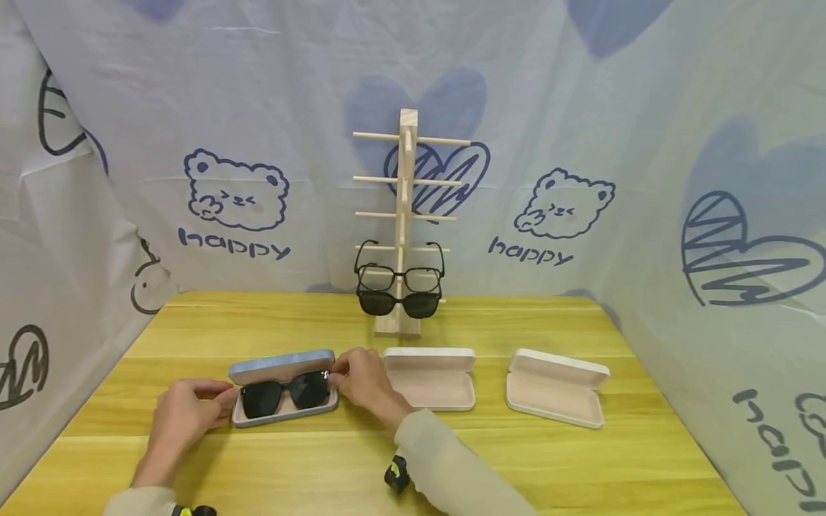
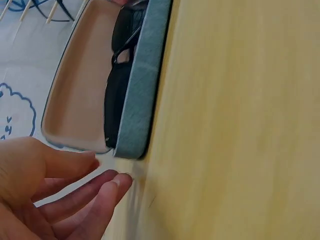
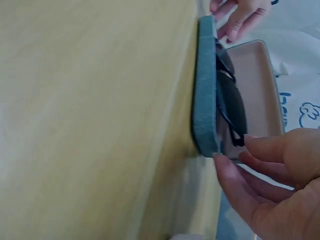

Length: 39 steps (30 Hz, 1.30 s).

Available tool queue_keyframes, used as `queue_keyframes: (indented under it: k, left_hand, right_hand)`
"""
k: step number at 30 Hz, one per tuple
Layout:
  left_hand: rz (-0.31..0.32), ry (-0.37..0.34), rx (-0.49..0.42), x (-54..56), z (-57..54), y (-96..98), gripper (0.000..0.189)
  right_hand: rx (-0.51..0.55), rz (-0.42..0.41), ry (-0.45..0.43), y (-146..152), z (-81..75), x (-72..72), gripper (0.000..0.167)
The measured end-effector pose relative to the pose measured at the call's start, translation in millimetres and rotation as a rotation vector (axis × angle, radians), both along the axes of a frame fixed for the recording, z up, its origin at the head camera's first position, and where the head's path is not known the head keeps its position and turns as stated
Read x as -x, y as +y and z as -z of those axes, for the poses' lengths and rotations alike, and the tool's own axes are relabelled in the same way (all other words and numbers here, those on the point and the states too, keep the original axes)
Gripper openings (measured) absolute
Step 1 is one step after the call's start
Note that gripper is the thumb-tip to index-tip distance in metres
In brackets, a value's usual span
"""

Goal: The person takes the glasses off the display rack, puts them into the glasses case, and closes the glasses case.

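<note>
A pair of black sunglasses [image 1: 277, 394] lies in an open blue case [image 1: 284, 364] on the left of the table. Their dark lenses face me and stand above the front wall; the folded temples are mostly hidden. My left hand [image 1: 187, 416] is beside the case's left end, and the left wrist view shows a small gap between its loosely bent fingers and the case. At the right end is my right hand [image 1: 368, 383]. One fingertip [image 3: 250, 142] touches the sunglasses' corner, while another meets the corner of the case.
A wooden rack [image 1: 406, 215] stands at the back, with clear-lensed glasses [image 1: 381, 278] above dark sunglasses [image 1: 419, 305] on its lower pegs. Right of my right hand are an open white case [image 1: 429, 398] and another open white case [image 1: 555, 405]. Printed cloth [image 1: 310, 72] surrounds the table.
</note>
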<state>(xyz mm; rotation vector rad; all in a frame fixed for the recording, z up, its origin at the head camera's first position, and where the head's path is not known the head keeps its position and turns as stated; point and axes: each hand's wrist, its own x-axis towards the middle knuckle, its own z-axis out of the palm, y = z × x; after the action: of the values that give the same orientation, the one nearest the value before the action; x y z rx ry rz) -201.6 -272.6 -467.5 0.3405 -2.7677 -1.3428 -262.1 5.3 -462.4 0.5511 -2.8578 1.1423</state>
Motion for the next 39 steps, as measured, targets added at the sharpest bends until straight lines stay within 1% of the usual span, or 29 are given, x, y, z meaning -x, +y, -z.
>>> queue_keyframes:
  k: [3,6,10,13,15,18,20,25,27,30,34,36,39]
  left_hand:
    - [-0.005,-0.011,-0.046,0.7,-1.4,-5.0,0.039]
    - [-0.005,-0.026,-0.066,2.8,-3.5,-7.5,0.056]
    - [0.037,-0.069,-0.09,7.1,-9.0,-7.6,0.083]
    - [0.074,-0.104,-0.112,10.7,-13.2,-5.1,0.093]
    - [0.088,-0.113,-0.103,12.5,-14.9,-2.3,0.093]
    - [0.093,-0.118,-0.072,13.6,-16.0,1.6,0.091]
    - [0.09,-0.12,-0.058,13.7,-16.1,2.9,0.09]
    - [0.099,-0.131,-0.075,14.5,-16.6,1.3,0.092]
    - [0.109,-0.138,-0.08,15.1,-17.0,0.4,0.092]
    - [0.123,-0.15,-0.083,15.2,-17.6,0.0,0.092]
    - [0.142,-0.167,-0.083,14.5,-18.6,0.0,0.092]
    - [0.144,-0.175,-0.088,14.1,-18.7,0.3,0.091]
    - [0.144,-0.185,-0.098,13.4,-18.3,0.6,0.092]
  right_hand:
    - [0.005,0.009,-0.04,3.8,-4.2,1.0,0.018]
    - [0.021,0.024,-0.064,6.2,-7.3,2.5,0.031]
    - [0.031,0.025,-0.097,3.8,-9.1,3.6,0.045]
    - [0.035,0.036,-0.14,0.0,-9.4,2.5,0.049]
    - [0.058,0.045,-0.185,-2.7,-9.0,1.5,0.05]
    - [0.102,0.059,-0.234,-6.1,-8.4,0.3,0.05]
    - [0.118,0.066,-0.241,-7.7,-7.6,-0.1,0.05]
    - [0.063,0.078,-0.183,-9.4,-6.8,-0.1,0.046]
    - [0.051,0.075,-0.176,-9.1,-6.8,0.0,0.046]
    - [0.06,0.059,-0.191,-7.9,-7.1,0.4,0.044]
    - [0.116,0.029,-0.255,-6.1,-7.5,1.5,0.042]
    - [0.127,0.017,-0.274,-5.3,-7.9,1.7,0.042]
    - [0.111,0.008,-0.278,-4.1,-8.1,1.5,0.042]
